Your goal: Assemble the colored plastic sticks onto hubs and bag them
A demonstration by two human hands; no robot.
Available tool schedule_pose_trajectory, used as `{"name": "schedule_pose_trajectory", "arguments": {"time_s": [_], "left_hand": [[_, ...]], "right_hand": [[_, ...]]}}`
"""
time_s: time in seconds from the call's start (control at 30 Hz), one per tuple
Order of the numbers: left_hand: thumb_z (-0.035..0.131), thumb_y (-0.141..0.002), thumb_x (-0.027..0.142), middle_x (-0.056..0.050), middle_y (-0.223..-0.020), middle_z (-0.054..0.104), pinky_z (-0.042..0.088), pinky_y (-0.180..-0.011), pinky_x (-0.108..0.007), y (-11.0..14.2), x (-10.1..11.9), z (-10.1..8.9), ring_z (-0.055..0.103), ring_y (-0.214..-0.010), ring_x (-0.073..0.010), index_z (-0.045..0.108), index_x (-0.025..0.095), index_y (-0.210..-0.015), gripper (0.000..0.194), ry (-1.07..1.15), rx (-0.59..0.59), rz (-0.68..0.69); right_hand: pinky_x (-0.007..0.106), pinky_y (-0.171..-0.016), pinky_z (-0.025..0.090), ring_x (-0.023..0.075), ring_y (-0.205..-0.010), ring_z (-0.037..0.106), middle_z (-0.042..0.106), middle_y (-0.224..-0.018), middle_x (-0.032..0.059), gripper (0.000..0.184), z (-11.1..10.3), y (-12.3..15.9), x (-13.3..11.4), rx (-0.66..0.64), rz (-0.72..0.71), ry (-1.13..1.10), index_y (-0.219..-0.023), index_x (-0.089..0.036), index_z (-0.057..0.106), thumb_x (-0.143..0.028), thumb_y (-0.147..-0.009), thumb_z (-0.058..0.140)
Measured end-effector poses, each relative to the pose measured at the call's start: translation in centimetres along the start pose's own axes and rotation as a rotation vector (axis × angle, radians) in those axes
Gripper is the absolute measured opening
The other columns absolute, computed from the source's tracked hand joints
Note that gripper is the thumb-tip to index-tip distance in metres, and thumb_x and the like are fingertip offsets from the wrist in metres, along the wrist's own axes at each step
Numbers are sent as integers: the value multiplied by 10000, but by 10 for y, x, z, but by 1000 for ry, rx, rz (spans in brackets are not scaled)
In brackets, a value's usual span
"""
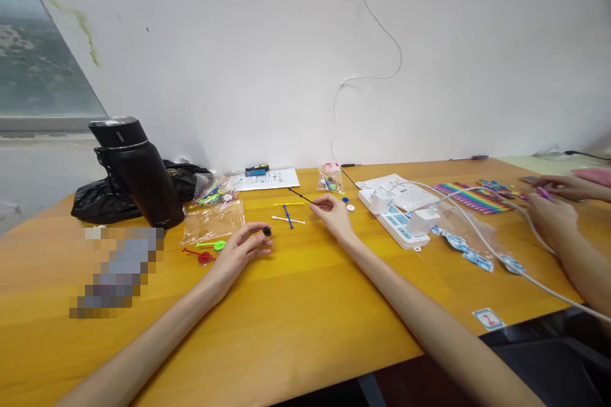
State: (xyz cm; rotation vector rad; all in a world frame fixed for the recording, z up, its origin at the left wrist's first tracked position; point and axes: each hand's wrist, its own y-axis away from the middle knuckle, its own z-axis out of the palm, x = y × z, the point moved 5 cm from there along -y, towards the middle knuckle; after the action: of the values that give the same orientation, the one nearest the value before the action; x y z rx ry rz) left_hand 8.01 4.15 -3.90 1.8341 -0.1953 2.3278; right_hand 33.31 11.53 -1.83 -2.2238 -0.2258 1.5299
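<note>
Between the fingertips of my left hand [245, 245] is a small black round disc [266, 231]. My right hand [334, 216] pinches one end of a thin black plastic arrow [300, 194], which points up and to the left. The two black pieces are apart. On the table between my hands lie a blue arrow [287, 216], a white arrow [291, 220] and a yellow arrow [281, 204]. Left of my left hand are a green arrow with a disc [218, 245] and a red one [203, 257]. Beyond my right hand sit a white disc [351, 208] and a blue disc [345, 200].
A black bottle [143, 172] stands at left by a black bag [95, 200] and clear plastic bags [214, 219]. A power strip [394, 222] with white cables lies at right. Farther right, a co-worker's hands [554, 213] are near rainbow-coloured sticks [477, 197]. A screwdriver [256, 170] lies on paper.
</note>
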Motion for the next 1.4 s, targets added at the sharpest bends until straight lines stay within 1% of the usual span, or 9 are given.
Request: {"name": "schedule_pose_trajectory", "arguments": {"time_s": [0.13, 0.23, 0.33, 0.5, 0.57, 0.7, 0.87, 1.17, 1.4], "left_hand": [[742, -853, 393, -85, -1235, 652, 563, -885, -347, 2, 0, 1, 683, -997, -210, 668, 201, -1148, 360, 8, -24, -2], [739, -858, 394, -89, -1264, 643, 568, -862, -341, 2, 1, 1, 687, -983, -208, 664, 202, -1154, 361, 11, -32, 1], [750, -851, 385, -84, -1260, 644, 574, -832, -327, 2, 1, 2, 693, -969, -206, 661, 203, -1152, 363, 19, -36, 2], [772, -829, 380, -87, -1253, 644, 586, -791, -319, 1, 0, 3, 700, -944, -208, 676, 188, -1134, 373, 40, -19, 13], [778, -823, 378, -92, -1265, 644, 591, -786, -320, 0, 0, 2, 703, -948, -214, 683, 183, -1131, 376, 53, -11, 16], [789, -816, 362, -81, -1228, 673, 586, -831, -321, -2, -2, 0, 713, -964, -219, 700, 182, -1112, 357, 74, -1, 11], [771, -840, 357, -68, -1244, 700, 560, -935, -322, -3, -6, -6, 715, -1021, -210, 706, 204, -1139, 341, 111, 19, 0], [780, -838, 360, -95, -1315, 694, 458, -1133, -408, -4, -3, -2, 699, -1142, -257, 689, 183, -1172, 389, 141, -2, 16], [767, -856, 369, -107, -1267, 724, 454, -1140, -425, -3, -7, -2, 698, -1159, -267, 623, 203, -1277, 474, 96, -31, 8]], "right_hand": [[323, -836, 524, 203, -877, 687, 740, -902, 76, 345, 13, 10, -8, -56, 152, -265, -848, -166, 665, -455, -709, 794], [301, -801, 499, 177, -801, 658, 722, -823, 49, 362, 27, 22, -21, -148, 228, -397, -789, -165, 664, -485, -705, 809], [287, -795, 483, 155, -771, 637, 705, -788, 26, 346, 39, 34, -32, -288, 226, -422, -768, -164, 664, -477, -727, 804], [291, -837, 473, 154, -823, 651, 707, -847, 16, 390, 53, 47, -39, -533, 178, -400, -1015, -176, 723, -435, -738, 815], [296, -844, 469, 160, -842, 650, 713, -884, 35, 388, 56, 49, -39, -598, 169, -377, -1015, -165, 736, -455, -764, 793], [290, -819, 467, 157, -819, 634, 701, -864, 40, 376, 58, 51, -36, -607, 220, -386, -914, -150, 724, -484, -758, 796], [266, -750, 449, 126, -739, 584, 662, -821, 16, 404, 56, 52, -35, -590, 315, -468, -917, -158, 700, -509, -745, 805], [262, -716, 426, 121, -715, 554, 628, -783, 9, 399, 58, 53, -41, -629, 275, -463, -877, -149, 684, -520, -768, 784], [248, -666, 399, 118, -696, 543, 611, -766, 0, 380, 61, 56, -41, -650, 217, -418, -882, -155, 668, -517, -804, 750]]}}
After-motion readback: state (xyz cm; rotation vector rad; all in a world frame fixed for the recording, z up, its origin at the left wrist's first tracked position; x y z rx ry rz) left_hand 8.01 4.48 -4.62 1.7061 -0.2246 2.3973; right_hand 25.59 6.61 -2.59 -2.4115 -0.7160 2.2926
